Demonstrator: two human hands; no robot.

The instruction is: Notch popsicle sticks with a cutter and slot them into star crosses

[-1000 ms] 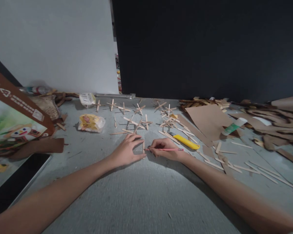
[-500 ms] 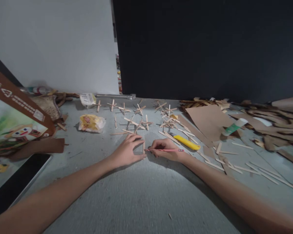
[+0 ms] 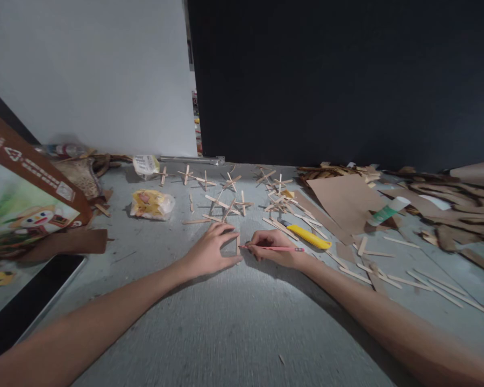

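Observation:
My left hand [image 3: 210, 250] rests on the grey surface with thumb and forefinger pinching a short wooden stick [image 3: 237, 244] that lies flat between the two hands. My right hand [image 3: 275, 246] is closed around a pink pencil [image 3: 275, 248], whose tip touches the stick's right side. Both forearms reach in from the bottom corners.
Several glued stick crosses [image 3: 226, 201] lie beyond the hands. A yellow utility knife [image 3: 308, 236] lies right of my right hand. Cardboard sheets [image 3: 344, 199], a green-and-white glue tube [image 3: 386, 210] and loose sticks fill the right. A printed box [image 3: 28, 199], a dark tablet [image 3: 28, 301] and a yellow packet [image 3: 150, 203] sit left.

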